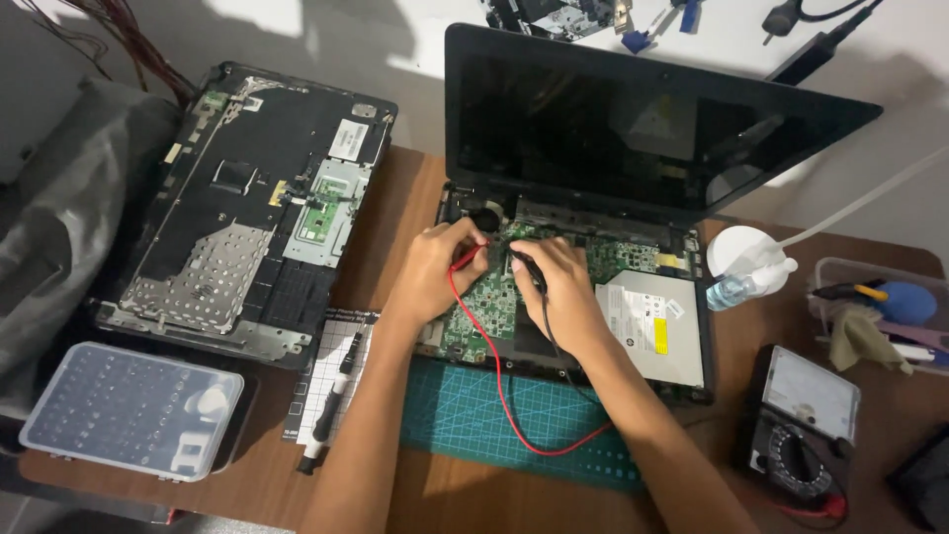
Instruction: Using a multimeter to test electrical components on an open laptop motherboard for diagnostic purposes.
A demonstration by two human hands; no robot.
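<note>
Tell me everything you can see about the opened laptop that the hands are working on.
The opened laptop is black, its dark screen tilted back and switched off. The keyboard cover is gone, baring a green circuit board and a silver optical drive. It sits on a brown table, its front edge over a teal cutting mat. The left hand presses a red probe to the board; the right hand holds a black probe there.
</note>
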